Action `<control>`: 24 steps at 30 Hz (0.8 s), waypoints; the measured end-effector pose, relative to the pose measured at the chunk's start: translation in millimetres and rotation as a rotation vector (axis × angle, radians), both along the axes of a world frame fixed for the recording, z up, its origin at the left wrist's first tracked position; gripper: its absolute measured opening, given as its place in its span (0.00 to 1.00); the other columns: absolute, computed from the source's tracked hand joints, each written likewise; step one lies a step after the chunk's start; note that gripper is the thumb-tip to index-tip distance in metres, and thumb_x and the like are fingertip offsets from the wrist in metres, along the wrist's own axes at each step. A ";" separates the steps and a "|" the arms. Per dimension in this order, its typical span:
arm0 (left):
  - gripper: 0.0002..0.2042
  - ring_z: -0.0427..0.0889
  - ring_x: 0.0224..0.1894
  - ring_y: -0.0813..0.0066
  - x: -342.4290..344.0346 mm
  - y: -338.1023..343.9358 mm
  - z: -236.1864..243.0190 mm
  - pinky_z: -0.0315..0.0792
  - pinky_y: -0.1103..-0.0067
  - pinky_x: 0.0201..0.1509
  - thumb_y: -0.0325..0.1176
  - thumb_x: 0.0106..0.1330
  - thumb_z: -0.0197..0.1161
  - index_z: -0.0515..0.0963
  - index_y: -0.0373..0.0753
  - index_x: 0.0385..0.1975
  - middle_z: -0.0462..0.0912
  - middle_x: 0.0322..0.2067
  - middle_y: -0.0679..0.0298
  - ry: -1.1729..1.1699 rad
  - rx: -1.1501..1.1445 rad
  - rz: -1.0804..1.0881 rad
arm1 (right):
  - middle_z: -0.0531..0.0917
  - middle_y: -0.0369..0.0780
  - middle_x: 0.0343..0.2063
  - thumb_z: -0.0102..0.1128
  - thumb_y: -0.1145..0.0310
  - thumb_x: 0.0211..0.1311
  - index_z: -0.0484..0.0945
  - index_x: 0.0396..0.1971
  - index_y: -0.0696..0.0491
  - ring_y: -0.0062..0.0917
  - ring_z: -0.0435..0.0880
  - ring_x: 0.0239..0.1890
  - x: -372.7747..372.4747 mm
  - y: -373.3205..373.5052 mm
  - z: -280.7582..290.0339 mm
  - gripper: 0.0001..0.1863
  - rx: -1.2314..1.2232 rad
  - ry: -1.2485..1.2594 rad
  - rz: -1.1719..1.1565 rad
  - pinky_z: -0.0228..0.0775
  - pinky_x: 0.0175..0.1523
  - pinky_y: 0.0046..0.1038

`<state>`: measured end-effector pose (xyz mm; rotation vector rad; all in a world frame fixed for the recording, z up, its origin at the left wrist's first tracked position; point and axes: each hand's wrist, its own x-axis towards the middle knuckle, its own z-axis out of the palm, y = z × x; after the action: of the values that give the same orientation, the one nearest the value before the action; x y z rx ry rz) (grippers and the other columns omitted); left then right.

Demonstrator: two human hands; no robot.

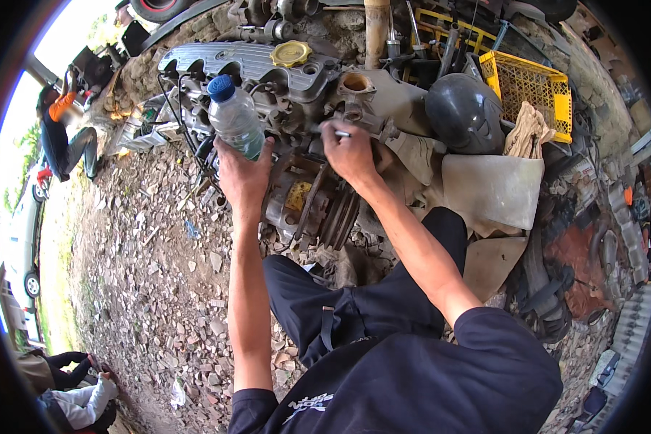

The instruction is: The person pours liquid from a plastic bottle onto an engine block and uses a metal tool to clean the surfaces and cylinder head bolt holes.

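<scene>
My left hand is wrapped round a clear plastic bottle with a blue cap and clear liquid inside, held over the engine. My right hand is closed on a small light-coloured, rod-like object, at the engine's right part, just below an open rusty-rimmed neck. The engine has a ribbed metal cover and a yellow filler cap. A belt-and-pulley unit with a yellow label sits below my hands, in front of my knees.
A dark helmet, yellow crate, crumpled paper and cardboard sheets lie right. Stony ground spreads left. A person in orange sleeves crouches upper left; two others sit lower left, near a parked car.
</scene>
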<state>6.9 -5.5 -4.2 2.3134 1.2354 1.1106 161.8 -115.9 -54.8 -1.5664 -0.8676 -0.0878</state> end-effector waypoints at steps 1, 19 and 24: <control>0.45 0.81 0.52 0.40 0.1 -0.1 0.7 0.75 0.57 0.54 0.53 0.56 0.74 0.60 0.27 0.63 0.79 0.51 0.37 0.005 0.011 -0.002 | 0.86 0.49 0.31 0.60 0.71 0.65 0.84 0.35 0.59 0.46 0.86 0.34 -2.1 -0.2 -6.7 0.08 0.074 -0.101 -0.046 0.78 0.40 0.38; 0.52 0.79 0.58 0.45 -16.3 11.1 56.8 0.75 0.58 0.62 0.60 0.51 0.76 0.59 0.30 0.68 0.74 0.59 0.38 0.065 0.161 -0.085 | 0.88 0.35 0.32 0.57 0.65 0.74 0.85 0.46 0.57 0.14 0.81 0.33 8.8 -81.9 -10.6 0.13 0.109 0.243 0.056 0.72 0.41 0.20; 0.53 0.83 0.55 0.49 -21.6 -14.1 91.6 0.74 0.61 0.64 0.56 0.47 0.77 0.61 0.29 0.68 0.80 0.55 0.40 0.276 -0.167 -0.433 | 0.86 0.32 0.29 0.58 0.66 0.73 0.85 0.46 0.57 0.13 0.78 0.31 11.4 -90.3 -13.3 0.12 0.154 0.264 0.080 0.70 0.39 0.19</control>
<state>-14.7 -19.6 87.3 2.4931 0.8069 0.5381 173.2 -206.2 -68.1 -1.3622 -0.6968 0.1059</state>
